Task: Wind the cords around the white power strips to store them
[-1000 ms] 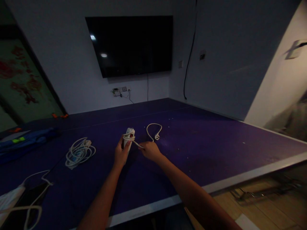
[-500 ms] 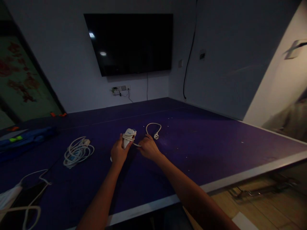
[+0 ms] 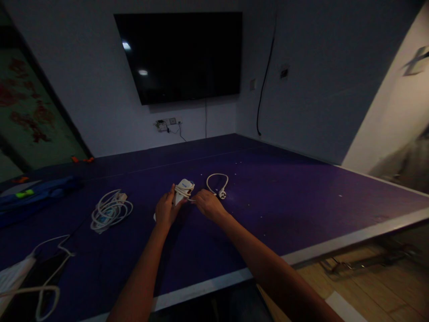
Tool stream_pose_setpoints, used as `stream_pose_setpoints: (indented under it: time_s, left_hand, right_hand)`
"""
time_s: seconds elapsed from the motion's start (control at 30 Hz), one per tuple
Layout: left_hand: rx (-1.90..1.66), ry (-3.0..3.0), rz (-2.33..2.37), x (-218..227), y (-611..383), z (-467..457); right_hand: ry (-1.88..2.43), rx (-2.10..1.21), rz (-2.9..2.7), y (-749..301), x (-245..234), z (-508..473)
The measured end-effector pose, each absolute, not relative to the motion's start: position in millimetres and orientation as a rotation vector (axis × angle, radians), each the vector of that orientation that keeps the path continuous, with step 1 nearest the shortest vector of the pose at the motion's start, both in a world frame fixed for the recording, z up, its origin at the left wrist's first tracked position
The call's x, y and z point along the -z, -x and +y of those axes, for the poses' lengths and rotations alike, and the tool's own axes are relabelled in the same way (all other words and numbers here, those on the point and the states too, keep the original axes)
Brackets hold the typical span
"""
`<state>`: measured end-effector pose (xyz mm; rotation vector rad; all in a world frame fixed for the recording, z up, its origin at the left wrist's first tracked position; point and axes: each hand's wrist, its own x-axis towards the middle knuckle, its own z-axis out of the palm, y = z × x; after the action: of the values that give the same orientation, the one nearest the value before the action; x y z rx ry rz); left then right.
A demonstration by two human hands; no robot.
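Observation:
My left hand (image 3: 166, 207) is closed around a white power strip (image 3: 184, 184), holding it tilted just over the purple tabletop. Several turns of white cord are wound about the strip near its far end. In the closed fingers of my right hand (image 3: 208, 203) is the power cord (image 3: 192, 200), drawn off to the strip's right side. Past that hand the cord's free end curves in a loop on the table and finishes in a white plug (image 3: 222, 194). My palm hides part of the strip.
On the purple table (image 3: 288, 201), a coiled white cord with a block (image 3: 112, 210) lies left. Another white strip (image 3: 15, 279) and loose cable sit at the near left corner. Blue cloth (image 3: 50, 192) rests farther back. A television (image 3: 187, 58) hangs above wall sockets (image 3: 167, 124).
My right hand has moved slightly toward the strip, its fingers now close beside it. The camera view has shifted a little. Both hands keep their hold.

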<state>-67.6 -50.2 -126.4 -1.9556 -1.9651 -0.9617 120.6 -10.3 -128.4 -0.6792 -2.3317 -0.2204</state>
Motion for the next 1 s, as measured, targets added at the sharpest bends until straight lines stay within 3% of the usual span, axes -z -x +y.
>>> stream_pose_setpoints:
  time_s: [0.43, 1.0]
  left_hand:
    - [0.789, 2.206, -1.805, 130.4, 75.7, -53.2]
    - [0.706, 2.049, -2.033, 134.6, 65.1, -52.4]
  right_hand:
    - [0.614, 0.065, -2.22, -126.8, 133.0, -12.1]
    - [0.683, -0.063, -2.128, -138.7, 124.0, -5.7]
